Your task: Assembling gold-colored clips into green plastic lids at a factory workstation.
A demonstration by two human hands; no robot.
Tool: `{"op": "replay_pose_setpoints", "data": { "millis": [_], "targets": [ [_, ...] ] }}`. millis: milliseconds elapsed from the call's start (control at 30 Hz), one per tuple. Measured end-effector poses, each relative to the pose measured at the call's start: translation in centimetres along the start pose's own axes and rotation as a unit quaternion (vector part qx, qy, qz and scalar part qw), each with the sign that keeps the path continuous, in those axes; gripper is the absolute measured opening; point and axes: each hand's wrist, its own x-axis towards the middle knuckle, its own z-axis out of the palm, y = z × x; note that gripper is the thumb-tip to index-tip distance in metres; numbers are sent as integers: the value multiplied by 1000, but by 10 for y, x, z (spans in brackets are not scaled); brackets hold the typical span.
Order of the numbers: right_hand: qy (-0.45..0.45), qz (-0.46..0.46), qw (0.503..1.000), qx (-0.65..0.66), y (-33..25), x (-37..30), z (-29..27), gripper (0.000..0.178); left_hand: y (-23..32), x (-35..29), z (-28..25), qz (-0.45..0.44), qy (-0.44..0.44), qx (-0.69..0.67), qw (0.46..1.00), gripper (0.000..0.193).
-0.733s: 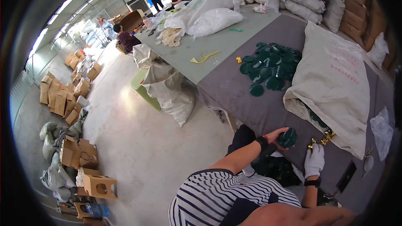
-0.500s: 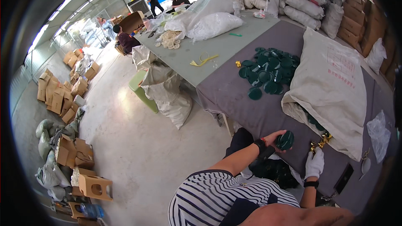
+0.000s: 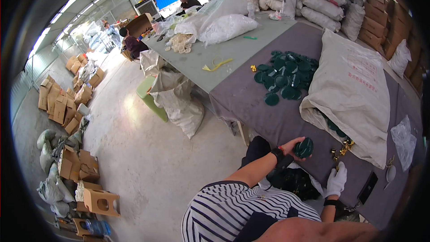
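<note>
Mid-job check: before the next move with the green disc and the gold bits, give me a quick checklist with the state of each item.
1. Left hand grips a dark green disc: ok.
2. Right hand, in a white glove, rests on the grey table cover: ok.
3. Small gold pieces close to the right hand: ok.
4. Whether the right hand holds one: cannot tell.
5. Pile of green discs on the table: ok.
6. Big white sack open toward the person, discs showing: ok.
</note>
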Motion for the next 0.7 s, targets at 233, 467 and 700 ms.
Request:
{"op": "replay_pose_setpoints", "data": {
  "millis": [233, 467, 700],
  "targets": [
    [-67, 234, 813, 529, -24, 3, -28, 34, -23, 3, -10, -26, 20, 109, 993, 46],
    [-146, 123, 845, 500, -101, -20, -23, 37, -49, -30, 43, 27, 24, 45, 998, 48],
    [-99, -98, 931, 336, -123, -26, -57, 40, -43, -50, 54, -1, -20, 76, 997, 56]
  ]
}}
